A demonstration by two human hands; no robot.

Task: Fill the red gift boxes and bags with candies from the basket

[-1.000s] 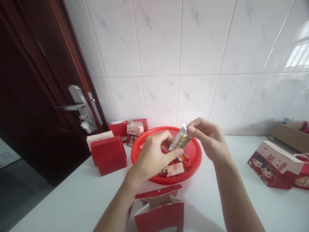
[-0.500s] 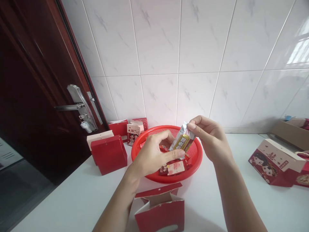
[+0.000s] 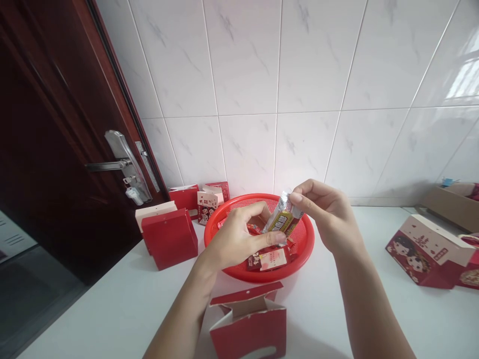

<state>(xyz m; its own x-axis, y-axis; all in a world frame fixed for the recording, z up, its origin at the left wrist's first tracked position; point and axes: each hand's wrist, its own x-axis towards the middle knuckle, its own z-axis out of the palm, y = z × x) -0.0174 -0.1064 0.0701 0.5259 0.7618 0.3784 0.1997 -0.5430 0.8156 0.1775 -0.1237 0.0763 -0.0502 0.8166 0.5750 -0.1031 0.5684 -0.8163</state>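
Between my two hands, over the basket, is a small snack packet in a silver and yellow wrapper, tilted with its upper end to the right. My left hand grips its lower part between thumb and fingers. At its top end, my right hand pinches the silver wrapper. Below them a red plastic basket holds red-wrapped pieces and a small pink-and-red packet. Nearest to me, a red paper gift box stands with its top open, partly behind my left forearm.
Several red gift boxes stand on the white table left of the basket. Others, one with a cartoon couple, stand at right, before a brown carton. Behind are a tiled wall and a dark door with a handle.
The packet's top silver end has shifted and crumpled slightly under my right fingers. Both hands keep nearly the same place, and the basket and boxes have not moved.
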